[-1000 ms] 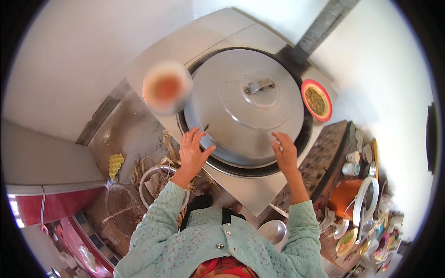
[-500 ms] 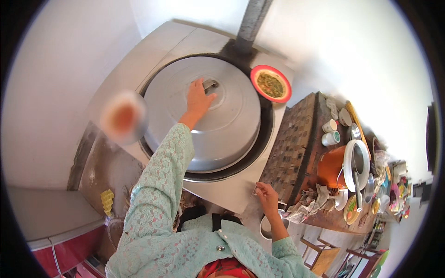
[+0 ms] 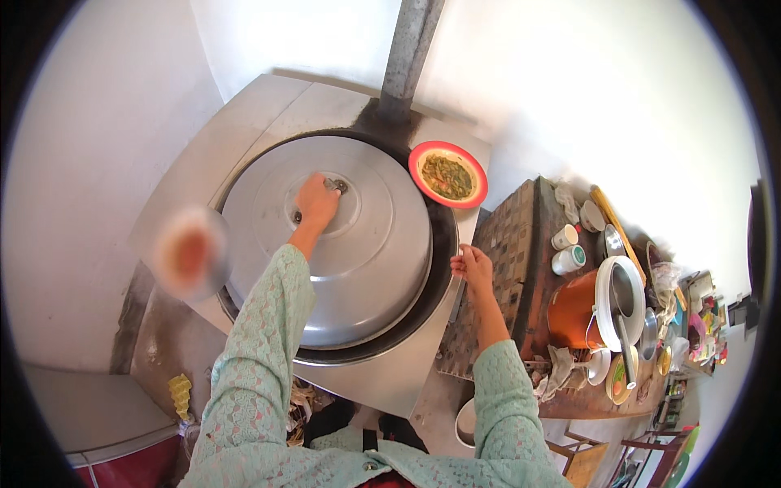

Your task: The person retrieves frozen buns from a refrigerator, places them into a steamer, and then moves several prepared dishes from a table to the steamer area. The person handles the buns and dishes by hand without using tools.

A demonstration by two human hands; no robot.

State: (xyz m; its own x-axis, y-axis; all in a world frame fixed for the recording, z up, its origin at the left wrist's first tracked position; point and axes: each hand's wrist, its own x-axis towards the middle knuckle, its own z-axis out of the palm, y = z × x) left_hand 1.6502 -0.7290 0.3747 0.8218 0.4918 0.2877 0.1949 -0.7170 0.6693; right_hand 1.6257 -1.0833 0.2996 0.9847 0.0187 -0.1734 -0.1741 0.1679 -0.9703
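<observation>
A big round metal lid (image 3: 366,260) covers a wide pot set into a concrete stove (image 3: 268,114). My left hand (image 3: 316,202) reaches over the lid's centre and closes around its metal handle (image 3: 335,186). My right hand (image 3: 472,267) hovers at the stove's right edge, fingers loosely curled, holding nothing. Both arms wear pale green lace sleeves.
A red-rimmed bowl of green-brown food (image 3: 447,175) sits on the stove by the grey chimney pipe (image 3: 411,49). At the right a dark counter (image 3: 529,244) carries cups, an orange pot with a white lid (image 3: 598,305), bowls and utensils. A blurred round patch (image 3: 189,254) covers the lid's left side.
The view has shifted so the lid sits further left. My left hand stays on the lid's handle. My right hand has risen from low at the stove's front to its right edge.
</observation>
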